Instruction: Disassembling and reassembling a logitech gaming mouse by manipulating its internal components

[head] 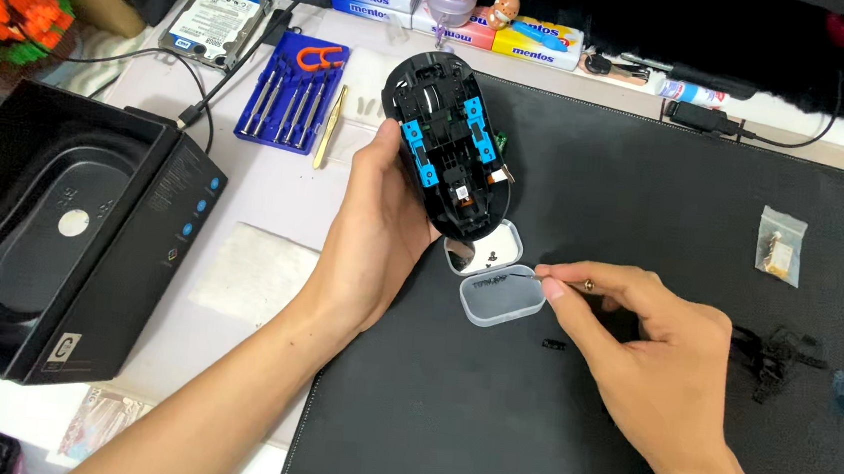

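Black opened mouse shell [447, 139] clamped in left hand [374, 238] by sides; light, fragile innards. Right hand [648, 360] pinching thin screwdriver [520, 273] over small clear screw case [501, 295].

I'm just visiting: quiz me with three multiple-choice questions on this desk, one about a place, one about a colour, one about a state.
1. Where is the screwdriver set?
A. Left of the mouse
B. On the black mat
C. Inside the black box

2. What colour are the plastic pieces inside the opened mouse?
A. Red
B. Blue
C. Yellow

3. What state is the small clear case in?
A. Closed
B. Open
C. Crushed

Answers: 1 A, it lies beyond the left hand. 2 B, blue parts show. 3 B, its lid lies flipped open by the right hand.
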